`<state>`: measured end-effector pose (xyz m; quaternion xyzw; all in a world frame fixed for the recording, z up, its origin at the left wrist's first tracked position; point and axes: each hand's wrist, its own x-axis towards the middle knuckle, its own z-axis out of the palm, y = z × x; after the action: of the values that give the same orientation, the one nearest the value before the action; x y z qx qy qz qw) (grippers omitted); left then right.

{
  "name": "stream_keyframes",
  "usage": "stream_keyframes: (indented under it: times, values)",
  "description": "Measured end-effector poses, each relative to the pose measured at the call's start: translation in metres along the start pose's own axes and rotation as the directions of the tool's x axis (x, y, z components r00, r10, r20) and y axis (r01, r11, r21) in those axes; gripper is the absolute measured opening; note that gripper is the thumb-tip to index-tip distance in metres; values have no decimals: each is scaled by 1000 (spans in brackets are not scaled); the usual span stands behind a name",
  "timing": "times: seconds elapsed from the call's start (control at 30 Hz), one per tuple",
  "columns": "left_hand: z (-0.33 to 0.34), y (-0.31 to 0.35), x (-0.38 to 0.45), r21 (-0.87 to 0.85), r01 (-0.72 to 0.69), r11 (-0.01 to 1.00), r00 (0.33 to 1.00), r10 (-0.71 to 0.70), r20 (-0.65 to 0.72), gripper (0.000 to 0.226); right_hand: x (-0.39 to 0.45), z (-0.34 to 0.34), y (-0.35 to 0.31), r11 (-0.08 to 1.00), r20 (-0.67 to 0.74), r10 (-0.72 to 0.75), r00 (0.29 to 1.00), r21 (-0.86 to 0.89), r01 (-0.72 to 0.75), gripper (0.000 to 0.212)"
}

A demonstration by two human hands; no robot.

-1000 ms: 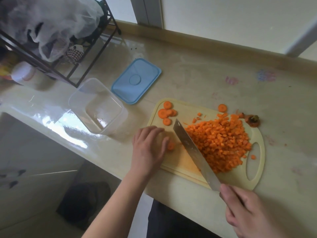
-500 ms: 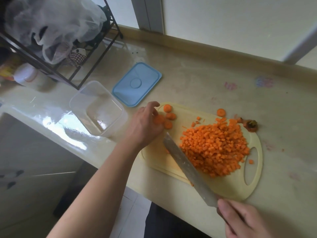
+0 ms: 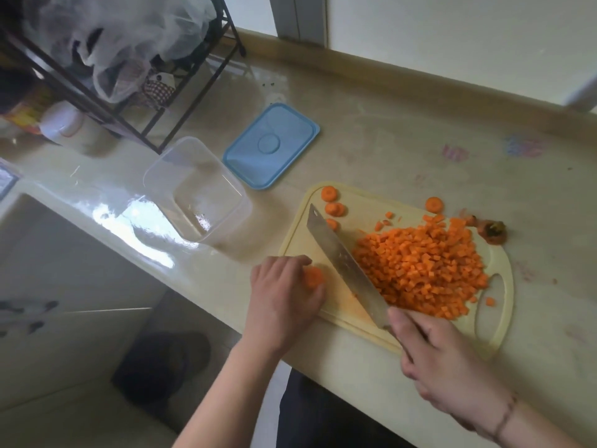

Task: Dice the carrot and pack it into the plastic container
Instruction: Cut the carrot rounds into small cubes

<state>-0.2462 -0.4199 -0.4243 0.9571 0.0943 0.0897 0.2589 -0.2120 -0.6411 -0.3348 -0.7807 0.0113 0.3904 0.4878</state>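
Two hands busy | left hand [image 3: 286,294] apparently pinches carrot slice [image 3: 314,277] | right hand [image 3: 442,360] holds knife [image 3: 342,263]

A heap of orange carrot dice [image 3: 423,266] covers the cutting board's [image 3: 342,310] right half; round carrot slices [image 3: 332,205] lie near its far-left corner. The clear plastic container [image 3: 197,192] stands open and empty beside the board's left edge.

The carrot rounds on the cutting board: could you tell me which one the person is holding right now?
The carrot round at the board's near left edge, pinched by the left hand. The other rounds lie untouched along the far edge.
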Motion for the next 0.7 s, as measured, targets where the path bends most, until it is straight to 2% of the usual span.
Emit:
stream_keyframes:
  times: [0.1,0.2,0.3,0.4,0.7]
  values:
    - [15,8,-3,8,-147,989,989,147,0,38,-6,-1,-1,999,8,-32,999,-29,32,26]
    - [20,11,-10,-20,-248,969,969,248,-21,34,-16,-3,4,998,-9,-26,1000,-65,26,24]
    - [19,9,-14,-71,-329,942,944,325,-61,16,-25,-4,8,999,-39,-6,999,-52,4,22]
    - [20,6,-15,-91,-409,908,913,407,-43,9,-33,-3,12,999,-30,16,999,-41,-18,28]
    - [21,9,-20,-127,-392,911,920,388,-58,12,-41,2,20,987,-94,-43,995,-156,28,41]
